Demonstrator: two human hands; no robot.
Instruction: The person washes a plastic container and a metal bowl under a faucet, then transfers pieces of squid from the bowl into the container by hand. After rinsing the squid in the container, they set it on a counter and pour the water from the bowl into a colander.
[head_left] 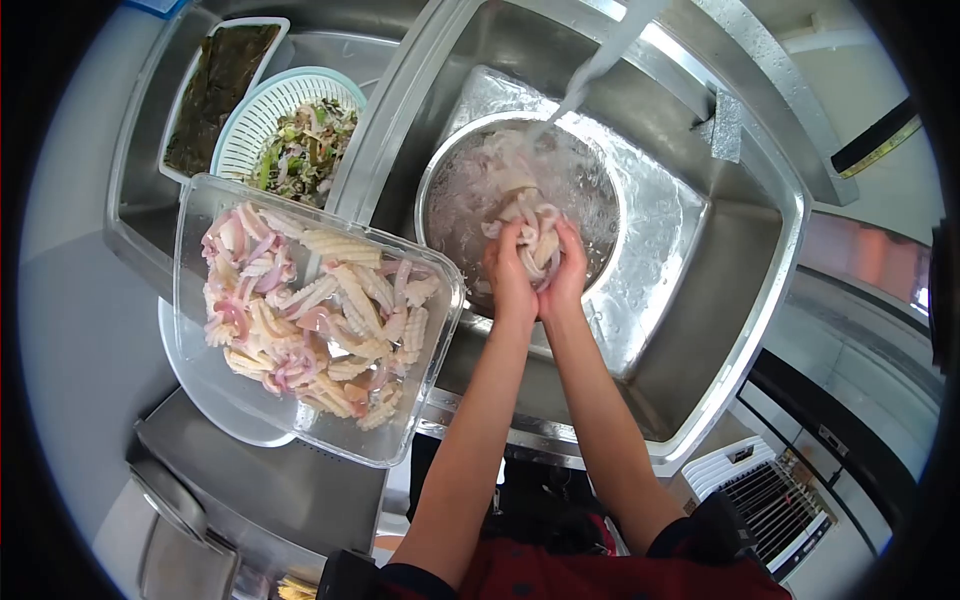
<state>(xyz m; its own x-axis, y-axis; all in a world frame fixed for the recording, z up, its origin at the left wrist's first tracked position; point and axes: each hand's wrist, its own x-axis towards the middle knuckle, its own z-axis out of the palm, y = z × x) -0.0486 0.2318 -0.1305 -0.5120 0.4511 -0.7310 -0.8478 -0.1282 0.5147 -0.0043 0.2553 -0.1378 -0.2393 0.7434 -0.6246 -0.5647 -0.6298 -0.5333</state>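
Two hands cupped together around a squid clump [537,228], left hand [509,278] and right hand [567,268], over the near half of a water-filled steel bowl [620,205]. Decent open floor right of it in the sink [665,250]; left's tighter, the clear tub [437,340] jutting past the divider, its corner overlapping the bowl's rim from this angle.

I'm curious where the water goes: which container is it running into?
The round metal bowl in the right-hand sink. Only it sits under the falling water; the clear box, colander and white tray are off to the left.
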